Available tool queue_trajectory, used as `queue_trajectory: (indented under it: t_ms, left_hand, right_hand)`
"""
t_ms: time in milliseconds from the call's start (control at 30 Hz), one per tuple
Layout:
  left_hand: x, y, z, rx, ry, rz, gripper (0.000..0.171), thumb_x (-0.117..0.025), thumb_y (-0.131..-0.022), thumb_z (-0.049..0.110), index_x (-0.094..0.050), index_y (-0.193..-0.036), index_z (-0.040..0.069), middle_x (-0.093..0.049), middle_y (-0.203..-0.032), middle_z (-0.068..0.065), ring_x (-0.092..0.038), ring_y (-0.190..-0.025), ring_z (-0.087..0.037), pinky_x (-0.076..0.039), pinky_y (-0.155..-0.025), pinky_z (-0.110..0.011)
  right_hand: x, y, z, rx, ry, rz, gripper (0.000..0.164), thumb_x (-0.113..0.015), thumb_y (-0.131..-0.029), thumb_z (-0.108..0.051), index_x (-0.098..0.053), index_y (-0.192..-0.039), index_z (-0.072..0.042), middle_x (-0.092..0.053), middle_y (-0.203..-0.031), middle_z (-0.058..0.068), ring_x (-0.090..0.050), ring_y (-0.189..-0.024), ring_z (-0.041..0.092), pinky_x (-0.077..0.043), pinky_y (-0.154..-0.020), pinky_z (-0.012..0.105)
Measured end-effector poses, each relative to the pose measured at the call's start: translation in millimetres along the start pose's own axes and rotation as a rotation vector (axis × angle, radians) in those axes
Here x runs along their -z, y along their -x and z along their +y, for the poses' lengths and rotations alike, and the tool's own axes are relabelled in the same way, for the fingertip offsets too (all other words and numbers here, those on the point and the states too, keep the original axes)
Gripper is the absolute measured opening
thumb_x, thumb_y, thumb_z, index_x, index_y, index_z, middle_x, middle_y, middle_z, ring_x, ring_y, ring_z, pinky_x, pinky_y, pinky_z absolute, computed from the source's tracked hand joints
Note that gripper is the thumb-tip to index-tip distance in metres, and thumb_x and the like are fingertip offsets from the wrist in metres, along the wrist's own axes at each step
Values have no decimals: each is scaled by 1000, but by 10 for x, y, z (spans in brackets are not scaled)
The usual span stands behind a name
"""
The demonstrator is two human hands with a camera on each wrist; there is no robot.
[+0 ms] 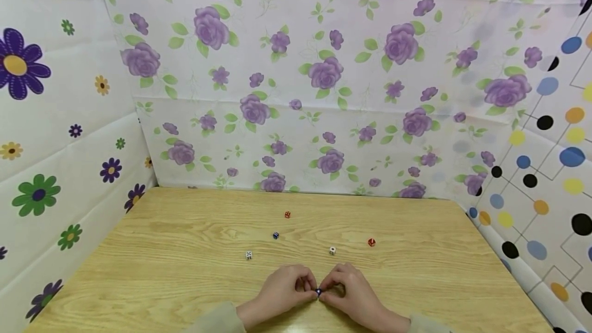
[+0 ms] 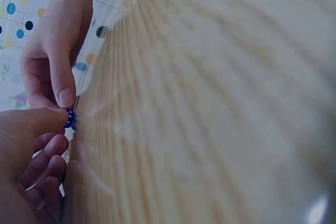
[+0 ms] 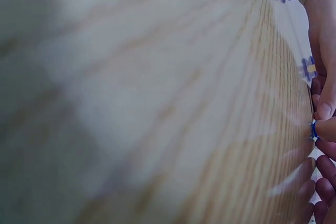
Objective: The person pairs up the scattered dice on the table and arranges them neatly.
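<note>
Pinching the blue die [image 1: 318, 292] between left hand [image 1: 285, 288] and right hand [image 1: 353, 293], close together, at the near part of the desk [image 1: 185, 271]; possibly risking a sideways slip or spin through uneven pressure.

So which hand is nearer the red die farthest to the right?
Right. The right hand is on the near side of the red die, slightly left; the left hand lies farther left.
</note>
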State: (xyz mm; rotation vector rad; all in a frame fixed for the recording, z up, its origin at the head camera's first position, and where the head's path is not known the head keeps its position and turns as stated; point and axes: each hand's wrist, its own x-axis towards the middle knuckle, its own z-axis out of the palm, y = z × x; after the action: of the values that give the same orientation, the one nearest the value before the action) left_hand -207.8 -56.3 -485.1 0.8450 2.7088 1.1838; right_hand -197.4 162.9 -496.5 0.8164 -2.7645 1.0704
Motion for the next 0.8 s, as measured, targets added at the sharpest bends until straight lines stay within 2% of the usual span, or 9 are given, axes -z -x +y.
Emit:
queue_trajectory:
  t_ms: [267,567,800]
  left_hand:
    - [-1,4,6,7,2,1,10,-80,-83,24,-70,-85,23,-62,-78,16,-48,-63,8,-42,-59,-13]
    - [-1,-5,6,3,-23,-17,10,-79,-84,27,-69,-85,25,-62,-79,16,-48,-65,8,-41,-60,-13]
    - [-5,5,2,13,-9,-17,10,-79,-83,26,-70,-84,25,-59,-77,18,-47,-63,7,-41,-58,-14]
  right_hand:
    - [3,13,-8,-7,9,-4,8,-76,-85,-37,-70,-90,-37,-60,-92,-22,-50,-90,1,-41,-83,25]
    - [13,-5,38,41,-71,-30,7,-74,-88,-38,-70,-92,-33,-62,-93,-16,-50,-87,3,-42,-74,20]
    - [-12,-25,113,30,-101,-61,10,-73,-88,-42,-68,-93,-35,-62,-95,-17,-51,-90,1,-43,-76,19]
